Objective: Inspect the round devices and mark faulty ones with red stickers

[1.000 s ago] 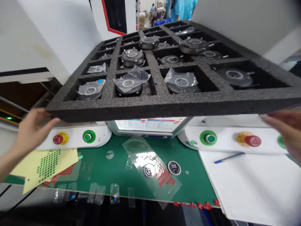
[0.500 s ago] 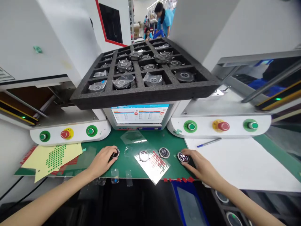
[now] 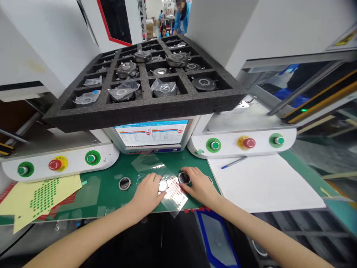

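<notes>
My left hand rests on the green mat, its fingertips closed on a silver round disc. This disc lies on a clear film sheet with small red stickers. My right hand is just to the right, with thumb and fingers around a dark round disc. A third dark disc lies alone on the mat, left of my left hand. Above, a black foam tray with several round parts in its cells sits on top of the machine.
A screen is under the tray, flanked by white panels with green buttons and red stop buttons. A white sheet with a blue pen lies right; a yellow sticker sheet lies left. People work far behind.
A second ago both hands held the foam tray's edges. They then set discs on the mat far apart, and now have moved inward onto the two middle discs.
</notes>
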Action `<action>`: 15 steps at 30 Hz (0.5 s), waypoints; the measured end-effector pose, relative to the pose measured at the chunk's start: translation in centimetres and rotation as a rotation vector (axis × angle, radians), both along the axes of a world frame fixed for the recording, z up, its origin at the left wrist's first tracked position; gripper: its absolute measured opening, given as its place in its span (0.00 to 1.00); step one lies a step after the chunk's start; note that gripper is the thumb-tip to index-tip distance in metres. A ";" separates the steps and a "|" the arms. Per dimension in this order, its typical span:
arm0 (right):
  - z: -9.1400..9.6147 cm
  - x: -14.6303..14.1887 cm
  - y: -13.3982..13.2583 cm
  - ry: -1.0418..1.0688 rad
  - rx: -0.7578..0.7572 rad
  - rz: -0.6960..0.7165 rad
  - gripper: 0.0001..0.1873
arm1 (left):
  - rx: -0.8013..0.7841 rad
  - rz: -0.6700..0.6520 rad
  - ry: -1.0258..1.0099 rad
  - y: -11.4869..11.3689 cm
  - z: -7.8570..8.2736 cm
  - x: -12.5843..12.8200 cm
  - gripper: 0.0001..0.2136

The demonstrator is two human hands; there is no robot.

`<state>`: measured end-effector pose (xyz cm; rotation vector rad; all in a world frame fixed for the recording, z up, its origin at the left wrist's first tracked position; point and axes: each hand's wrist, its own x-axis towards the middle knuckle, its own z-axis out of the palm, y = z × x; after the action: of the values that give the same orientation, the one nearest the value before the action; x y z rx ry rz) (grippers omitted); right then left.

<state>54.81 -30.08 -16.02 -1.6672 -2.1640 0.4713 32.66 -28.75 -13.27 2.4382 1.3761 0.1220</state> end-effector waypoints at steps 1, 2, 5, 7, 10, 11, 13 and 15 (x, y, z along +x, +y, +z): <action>0.1 0.0 0.0 -0.011 -0.003 -0.004 0.16 | 0.000 0.000 -0.003 0.2 -0.2 0.2 0.08; 0.1 0.1 -0.1 -0.022 -0.002 -0.005 0.17 | 0.002 -0.001 -0.008 0.2 -0.4 0.4 0.08; -0.1 0.3 -0.4 -0.052 0.017 0.018 0.17 | 0.018 -0.011 -0.049 -0.1 0.0 0.2 0.10; -0.3 0.5 -0.7 -0.068 0.043 0.050 0.16 | 0.040 -0.015 -0.087 -0.5 1.2 -1.1 0.12; -0.9 0.9 -0.8 -0.072 0.093 0.102 0.13 | 0.131 0.042 -0.131 -0.6 4.3 -5.7 0.14; -1.0 1.0 -0.9 -0.069 0.111 0.116 0.13 | 0.191 0.083 -0.138 -0.4 5.5 -7.8 0.14; -1.3 1.2 -0.9 -0.058 0.146 0.139 0.12 | 0.367 0.179 -0.128 0.5 8.0 -12.6 0.14; -1.5 1.3 -0.9 -0.044 0.176 0.158 0.12 | 0.431 0.347 -0.059 2.3 10.2 -17.4 0.15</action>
<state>56.12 -30.97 -17.54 -1.4330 -2.3065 0.2795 15.26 -26.43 -3.09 2.4605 1.8949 0.6281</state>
